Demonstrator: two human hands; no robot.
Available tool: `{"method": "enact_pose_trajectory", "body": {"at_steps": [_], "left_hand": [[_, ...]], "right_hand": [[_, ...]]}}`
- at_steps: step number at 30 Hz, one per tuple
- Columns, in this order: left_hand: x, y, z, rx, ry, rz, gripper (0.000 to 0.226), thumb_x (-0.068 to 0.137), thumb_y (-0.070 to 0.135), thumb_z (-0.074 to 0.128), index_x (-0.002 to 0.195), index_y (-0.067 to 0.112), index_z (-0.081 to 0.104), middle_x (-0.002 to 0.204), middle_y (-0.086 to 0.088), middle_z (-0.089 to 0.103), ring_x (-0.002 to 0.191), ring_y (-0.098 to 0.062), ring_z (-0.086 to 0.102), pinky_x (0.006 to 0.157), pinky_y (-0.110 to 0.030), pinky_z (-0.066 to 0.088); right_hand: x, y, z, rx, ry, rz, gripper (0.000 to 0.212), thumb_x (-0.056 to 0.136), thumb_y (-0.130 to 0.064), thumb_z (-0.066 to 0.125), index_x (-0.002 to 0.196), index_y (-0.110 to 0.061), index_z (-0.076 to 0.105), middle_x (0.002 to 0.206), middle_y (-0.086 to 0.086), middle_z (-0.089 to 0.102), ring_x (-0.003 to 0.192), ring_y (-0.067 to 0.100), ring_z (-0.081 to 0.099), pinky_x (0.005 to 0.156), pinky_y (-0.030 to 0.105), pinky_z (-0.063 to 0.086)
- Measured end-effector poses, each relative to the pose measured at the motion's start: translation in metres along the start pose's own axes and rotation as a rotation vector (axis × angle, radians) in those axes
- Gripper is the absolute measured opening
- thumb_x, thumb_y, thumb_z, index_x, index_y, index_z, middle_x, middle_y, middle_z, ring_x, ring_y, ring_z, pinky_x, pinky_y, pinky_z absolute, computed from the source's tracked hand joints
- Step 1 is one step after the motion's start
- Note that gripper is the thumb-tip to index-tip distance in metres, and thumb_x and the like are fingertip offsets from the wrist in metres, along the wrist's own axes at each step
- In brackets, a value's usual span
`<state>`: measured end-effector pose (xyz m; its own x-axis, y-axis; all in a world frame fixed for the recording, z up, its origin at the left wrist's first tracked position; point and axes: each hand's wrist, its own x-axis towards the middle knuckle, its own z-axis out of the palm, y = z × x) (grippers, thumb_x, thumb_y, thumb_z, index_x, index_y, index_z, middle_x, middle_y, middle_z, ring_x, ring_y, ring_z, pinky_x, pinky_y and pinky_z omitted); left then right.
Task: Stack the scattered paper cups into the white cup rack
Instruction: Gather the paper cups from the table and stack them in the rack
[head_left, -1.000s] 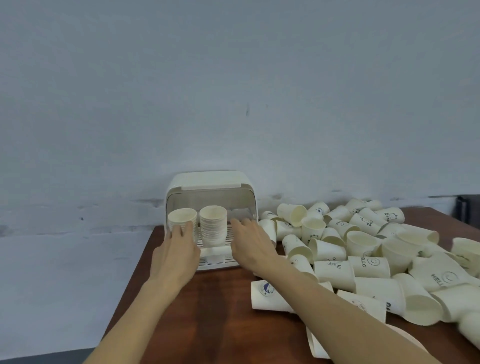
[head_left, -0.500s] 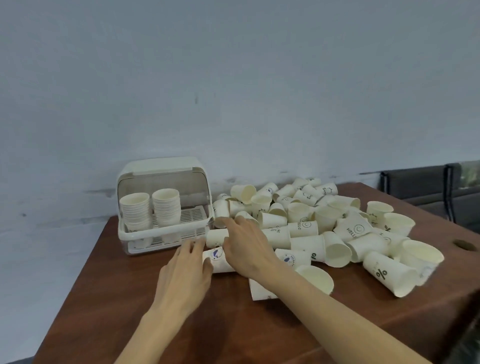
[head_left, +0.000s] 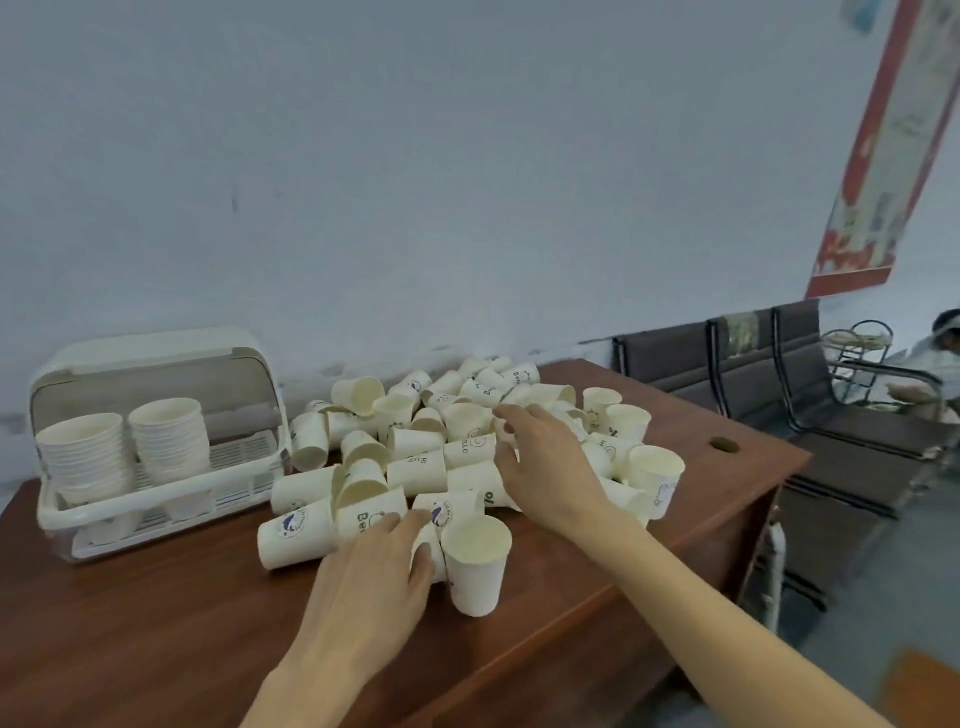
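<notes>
At pile's near edge: your left hand (head_left: 371, 577), fingers spread, touches lying paper cups (head_left: 415, 473), gripping none.
Mid-pile: your right hand (head_left: 545, 467) loosely curled over cups; hold unclear.

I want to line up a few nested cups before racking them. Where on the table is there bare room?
Bare wood lies in front of the cup rack, left of the left hand. A second patch lies between the pile and the table's right edge, around the round hole. The loose cups crowd the middle, under the right hand.
</notes>
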<state>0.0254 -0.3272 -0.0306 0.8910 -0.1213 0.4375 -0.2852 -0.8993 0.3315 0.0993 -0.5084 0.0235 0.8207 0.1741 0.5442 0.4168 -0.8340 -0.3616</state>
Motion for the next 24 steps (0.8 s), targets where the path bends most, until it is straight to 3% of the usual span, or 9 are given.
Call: {"method": "enact_pose_trajectory", "body": {"at_steps": [8, 14, 18, 24], "left_hand": [[0.009, 0.029, 0.023, 0.021, -0.128, 0.031, 0.035, 0.097, 0.04, 0.034, 0.13, 0.039, 0.043, 0.108, 0.014, 0.062, 0.104, -0.012, 0.057, 0.083, -0.032, 0.045], [0.014, 0.035, 0.036, 0.122, -0.227, -0.005, 0.021, 0.096, 0.037, 0.032, 0.096, 0.03, 0.052, 0.092, 0.008, 0.06, 0.092, -0.016, 0.059, 0.078, -0.035, 0.046], [0.015, 0.037, 0.044, 0.174, -0.246, 0.008, 0.023, 0.099, 0.038, 0.028, 0.093, 0.028, 0.047, 0.096, 0.008, 0.06, 0.092, -0.017, 0.059, 0.075, -0.034, 0.046], [0.013, 0.044, 0.046, 0.16, -0.242, 0.026, 0.024, 0.1, 0.038, 0.028, 0.097, 0.028, 0.05, 0.095, 0.009, 0.06, 0.09, -0.017, 0.059, 0.073, -0.033, 0.045]], "right_hand": [[-0.034, 0.078, -0.023, -0.092, -0.013, 0.258, 0.04, 0.092, -0.017, 0.047, 0.132, -0.017, 0.051, 0.114, 0.003, 0.059, 0.106, 0.022, 0.054, 0.088, 0.033, 0.042], [-0.066, 0.108, -0.012, -0.201, -0.022, 0.545, 0.026, 0.088, -0.018, 0.045, 0.111, -0.018, 0.056, 0.107, 0.003, 0.061, 0.094, 0.026, 0.058, 0.071, 0.034, 0.043], [-0.076, 0.118, 0.004, -0.247, -0.039, 0.605, 0.019, 0.09, -0.026, 0.046, 0.103, -0.015, 0.054, 0.101, 0.003, 0.061, 0.09, 0.026, 0.059, 0.07, 0.035, 0.048], [-0.075, 0.127, 0.023, -0.282, -0.035, 0.63, 0.024, 0.093, -0.029, 0.044, 0.099, -0.01, 0.058, 0.1, 0.005, 0.061, 0.089, 0.025, 0.059, 0.064, 0.031, 0.041]]}}
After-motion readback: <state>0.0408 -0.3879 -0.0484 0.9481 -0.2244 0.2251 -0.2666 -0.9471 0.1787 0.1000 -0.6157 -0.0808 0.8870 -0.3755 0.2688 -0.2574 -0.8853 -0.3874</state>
